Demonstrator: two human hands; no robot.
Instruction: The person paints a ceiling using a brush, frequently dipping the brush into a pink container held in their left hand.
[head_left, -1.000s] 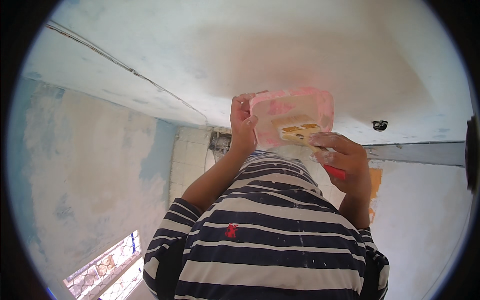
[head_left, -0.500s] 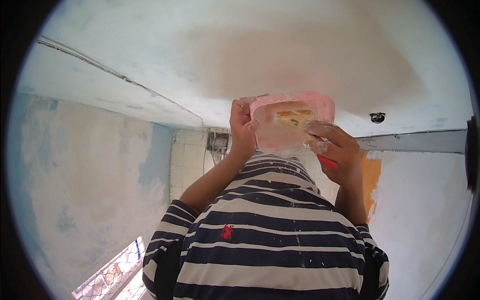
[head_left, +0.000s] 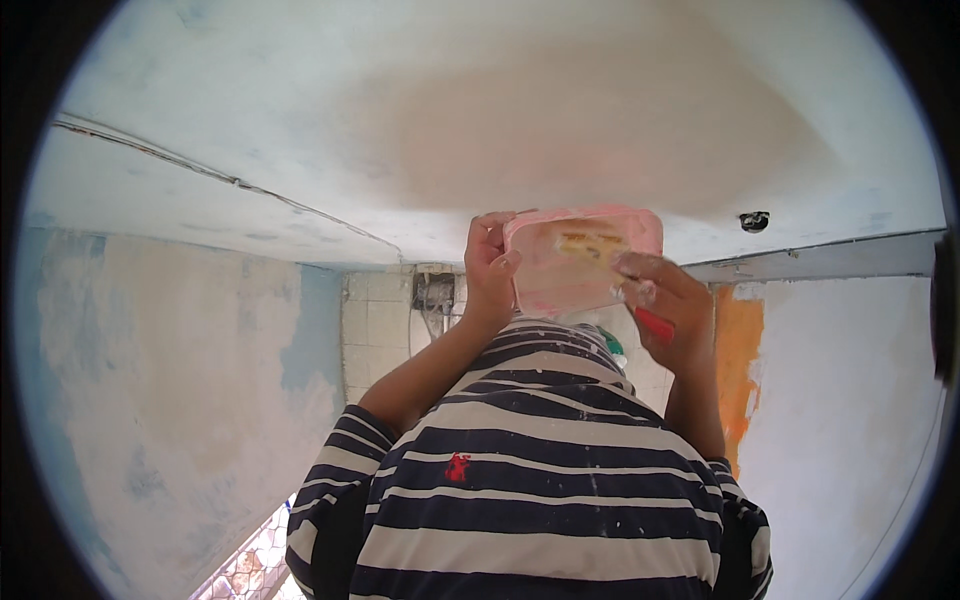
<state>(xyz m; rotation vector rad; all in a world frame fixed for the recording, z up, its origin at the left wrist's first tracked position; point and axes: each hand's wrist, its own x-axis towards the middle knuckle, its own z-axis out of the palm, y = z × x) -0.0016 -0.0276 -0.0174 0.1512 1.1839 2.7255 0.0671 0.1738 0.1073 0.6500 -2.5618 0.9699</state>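
Note:
A pink rectangular plastic tray [head_left: 648, 228] is tilted toward me, its walls smeared with whitish paste. My left hand [head_left: 490, 265] grips its left side, thumb over the rim and fingers behind. Closed at the tray's right side is my right hand [head_left: 672, 305], pale paste on its fingers. It holds a tool like a putty knife, whose red handle [head_left: 655, 325] sticks out below the fingers. The working end is hard to make out inside the tray. A yellowish patch [head_left: 590, 245] shows in the tray near my right fingertips.
Beyond the tray spreads a broad pale surface [head_left: 250, 60] with a darker, damp-looking patch [head_left: 600, 130]. A cable [head_left: 235, 182] runs along it at left; a black round fitting [head_left: 754, 222] sits at right. Patchy walls [head_left: 190, 350] flank me. Tiles and a recessed box [head_left: 433, 290] lie behind.
The tray and both hands sit slightly lower in view, and the surroundings have shifted a little. A small green object now shows below the tray. Both hands keep their holds.

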